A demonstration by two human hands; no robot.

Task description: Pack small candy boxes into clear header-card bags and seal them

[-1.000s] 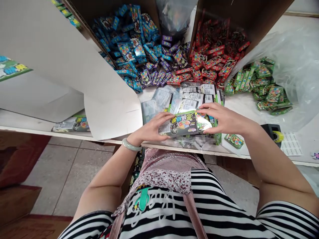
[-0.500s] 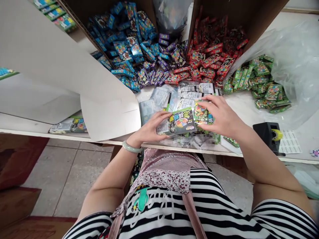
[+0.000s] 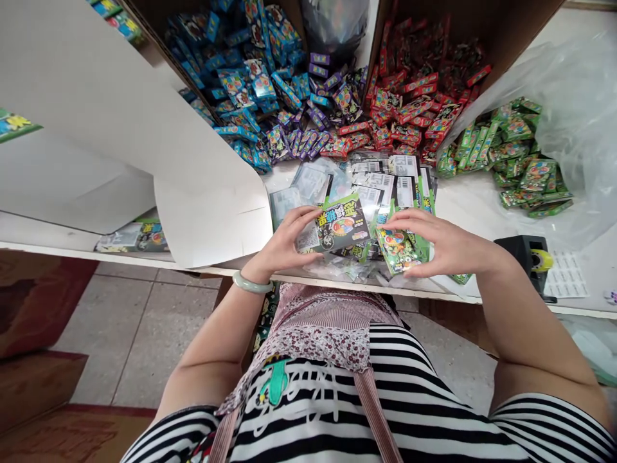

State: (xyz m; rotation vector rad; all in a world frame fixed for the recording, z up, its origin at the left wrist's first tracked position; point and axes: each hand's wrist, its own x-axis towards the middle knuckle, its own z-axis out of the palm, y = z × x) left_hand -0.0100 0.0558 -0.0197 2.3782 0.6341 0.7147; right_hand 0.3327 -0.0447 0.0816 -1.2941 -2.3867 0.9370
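My left hand (image 3: 284, 245) is closed on the left end of a black and green printed packet (image 3: 343, 224), which is tilted with its right end higher. Its thumb lies along the near side and the fingers along the far side. To the right, my right hand (image 3: 446, 245) grips a green candy pack (image 3: 401, 249) between thumb and fingers, just apart from the printed packet. Beneath both hands lie clear plastic bags with black and green labels (image 3: 371, 186), some showing white barcode panels.
Blue candy packs (image 3: 236, 83), purple packs (image 3: 308, 138) and red packs (image 3: 419, 106) are heaped at the back by cardboard box walls. Green packs (image 3: 523, 157) spill from a plastic bag at right, near a tape dispenser (image 3: 523, 260). White card sheets (image 3: 212, 212) cover the left side.
My right hand has moved toward the table's front edge and a little right with the green pack. The printed packet in my left hand has tilted, its right end rising.
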